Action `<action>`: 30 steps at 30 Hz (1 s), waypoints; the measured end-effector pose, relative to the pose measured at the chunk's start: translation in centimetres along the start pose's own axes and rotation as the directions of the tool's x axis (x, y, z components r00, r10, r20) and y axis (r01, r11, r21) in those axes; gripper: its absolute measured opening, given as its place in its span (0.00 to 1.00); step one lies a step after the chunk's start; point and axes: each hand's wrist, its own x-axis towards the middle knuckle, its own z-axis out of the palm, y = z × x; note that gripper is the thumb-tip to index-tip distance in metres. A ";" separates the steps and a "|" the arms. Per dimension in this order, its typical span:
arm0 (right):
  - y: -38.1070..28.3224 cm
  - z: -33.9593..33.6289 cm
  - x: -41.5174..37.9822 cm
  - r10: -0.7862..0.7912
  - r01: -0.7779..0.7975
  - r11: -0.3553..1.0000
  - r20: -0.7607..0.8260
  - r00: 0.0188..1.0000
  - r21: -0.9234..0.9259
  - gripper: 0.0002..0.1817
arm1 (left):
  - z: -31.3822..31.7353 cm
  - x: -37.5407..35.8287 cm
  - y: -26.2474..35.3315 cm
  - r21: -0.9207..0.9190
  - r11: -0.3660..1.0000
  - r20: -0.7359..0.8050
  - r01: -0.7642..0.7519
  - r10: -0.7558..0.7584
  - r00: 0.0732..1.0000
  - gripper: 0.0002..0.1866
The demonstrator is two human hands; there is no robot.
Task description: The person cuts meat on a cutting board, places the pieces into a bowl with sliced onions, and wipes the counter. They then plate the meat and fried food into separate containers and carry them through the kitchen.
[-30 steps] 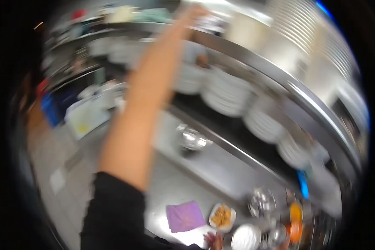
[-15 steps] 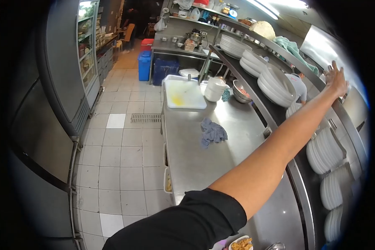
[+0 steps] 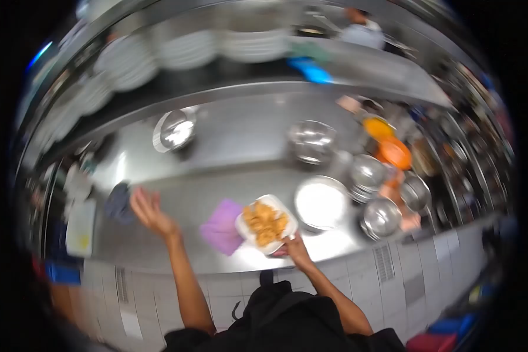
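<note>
My right hand (image 3: 294, 249) grips the near right edge of a white dish (image 3: 244, 229) piled with golden-brown fried food (image 3: 266, 223). A purple cloth or sheet (image 3: 224, 226) lies just left of the dish on the steel counter. My left hand (image 3: 149, 210) is raised over the counter with fingers spread, holding nothing. It is blurred, and its fingertips come near a crumpled blue-grey cloth (image 3: 119, 203).
A stack of round white plates (image 3: 321, 202) stands right of the dish. Metal bowls (image 3: 368, 176) and orange containers (image 3: 395, 154) crowd the right side. Stacked plates (image 3: 252, 46) line the shelf ahead. A white cutting board (image 3: 81, 229) lies far left. Another person (image 3: 362, 35) is beyond the shelf.
The view has swung right to face the counter. Before, one arm of mine reached to the upper shelf. Now both hands are over the counter, the right one holding the dish.
</note>
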 end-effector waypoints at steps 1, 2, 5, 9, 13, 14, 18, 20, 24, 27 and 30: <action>2.6 -2.9 0.6 -0.030 0.030 0.999 -0.007 1.000 -0.026 0.31 | -2.5 -3.7 -4.9 0.071 0.995 0.083 0.076 -0.082 0.993 0.25; 1.6 -4.1 -2.1 -0.036 0.037 0.998 -0.009 0.999 0.053 0.33 | -3.7 -7.5 -7.3 0.233 0.949 0.060 0.211 -0.230 0.971 0.26; 0.6 -9.5 -8.6 -0.065 0.070 0.989 -0.045 0.997 0.134 0.34 | -3.6 -19.8 -11.1 0.341 0.883 0.172 0.323 -0.397 0.902 0.22; 0.8 -20.0 -19.7 -0.206 0.216 0.976 -0.245 0.947 0.014 0.33 | 1.6 -35.8 -10.9 0.329 0.882 0.628 0.338 -0.472 0.619 0.18; 2.0 -32.8 -33.7 -0.200 0.272 0.960 -0.515 0.833 0.068 0.31 | 9.3 -54.3 -1.4 0.483 0.782 0.872 0.395 -0.390 -0.295 0.32; 2.3 -35.0 -35.9 -0.212 0.291 0.955 -0.542 0.813 0.064 0.31 | 9.9 -58.0 -1.1 0.505 0.781 0.852 0.368 -0.380 -0.361 0.33; 4.6 -42.5 -41.8 -0.220 0.447 0.888 -0.757 0.615 0.105 0.29 | 11.9 -71.9 3.2 0.571 0.760 0.775 0.310 -0.375 -0.508 0.36; 4.3 -45.6 -44.2 -0.179 0.530 0.835 -0.838 0.516 0.149 0.28 | 13.1 -77.6 5.8 0.564 0.758 0.771 0.328 -0.341 -0.538 0.32; 4.7 -53.3 -48.0 -0.133 0.633 0.755 -0.906 0.401 0.170 0.29 | 16.8 -88.9 8.4 0.523 0.803 0.709 0.286 -0.224 -0.668 0.28; 4.8 -60.7 -50.7 -0.117 0.681 0.719 -0.944 0.309 0.135 0.29 | 20.1 -98.9 8.7 0.532 0.811 0.612 0.243 -0.170 -0.772 0.27; 2.9 -68.0 -54.0 -0.069 0.710 0.691 -0.965 0.253 0.137 0.30 | 23.3 -109.4 10.1 0.602 0.759 0.541 0.248 -0.160 -0.825 0.24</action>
